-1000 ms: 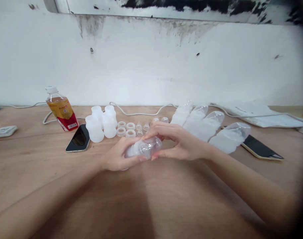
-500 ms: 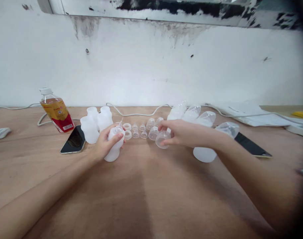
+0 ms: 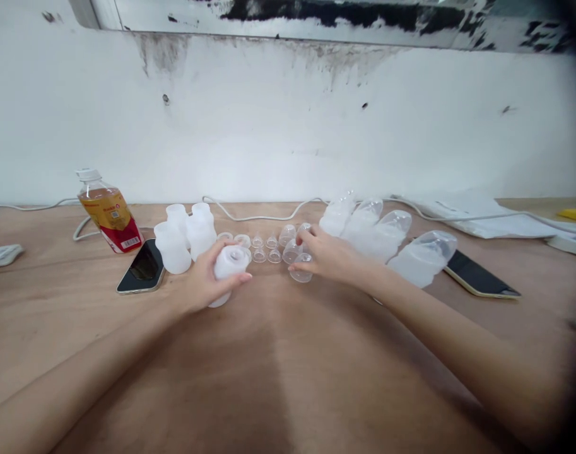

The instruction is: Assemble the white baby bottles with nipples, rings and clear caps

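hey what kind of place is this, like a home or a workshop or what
Probably a makeshift assembly bench rather than a kitchen: a bare wooden table against a stained white wall, with rows of identical translucent bottles, rings and caps laid out, plus phones and cables.

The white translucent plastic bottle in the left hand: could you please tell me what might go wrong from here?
The left hand holds the white translucent plastic bottle tilted off the wooden table, so it might slip. The right hand holds a clear plastic dome cap beside small clear loose caps, which a sweep could scatter. The black smartphone lies close to the left forearm and could get nudged.
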Available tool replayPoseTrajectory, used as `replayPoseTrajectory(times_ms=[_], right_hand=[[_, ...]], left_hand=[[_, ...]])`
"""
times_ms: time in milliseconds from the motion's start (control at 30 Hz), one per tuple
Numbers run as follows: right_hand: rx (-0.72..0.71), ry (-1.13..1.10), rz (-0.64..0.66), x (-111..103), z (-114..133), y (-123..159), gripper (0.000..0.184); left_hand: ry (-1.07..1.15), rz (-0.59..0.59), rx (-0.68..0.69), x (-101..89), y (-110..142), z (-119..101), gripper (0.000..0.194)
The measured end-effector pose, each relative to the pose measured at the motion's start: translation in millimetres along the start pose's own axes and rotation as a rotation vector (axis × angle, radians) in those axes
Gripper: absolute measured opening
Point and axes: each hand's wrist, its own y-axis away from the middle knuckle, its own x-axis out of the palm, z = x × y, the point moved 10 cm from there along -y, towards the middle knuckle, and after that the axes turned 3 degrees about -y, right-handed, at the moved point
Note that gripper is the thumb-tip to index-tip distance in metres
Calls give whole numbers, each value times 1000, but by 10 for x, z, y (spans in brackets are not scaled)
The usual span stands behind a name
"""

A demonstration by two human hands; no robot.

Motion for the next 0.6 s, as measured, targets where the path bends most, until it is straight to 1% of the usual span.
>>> replayPoseTrajectory(times_ms=[67,100,133,200,233,267,333,433,500,600], right_hand=[[-57,-169,-71,-137,160,50,44],[-107,-292,-57,-165,271,79,45],[-151,-415,-3,-156,385,108,46],[-205,-604,156,-70,591,173,41],[-213,-664,220,-22,664,203,40],[-215,-697,258,17,713,225,38],[-196,-682,246,65,736,236,39],[-148,-550,176,131,697,230,41],[-170,-514,183,180,731,237,41],[-246,-506,171,163,816,243,39]], left_hand=[[-186,33,59,71,25,-123,37],[-245,45,78,116,37,-162,39],[-286,42,84,148,47,-181,41],[-354,3,72,183,58,-171,44],[-393,-13,63,201,61,-152,45],[-437,-16,59,228,63,-131,45],[-534,35,78,328,68,-105,44],[-663,123,149,464,95,-113,42],[-740,140,162,491,105,-102,42],[-794,125,114,444,90,-47,43]])
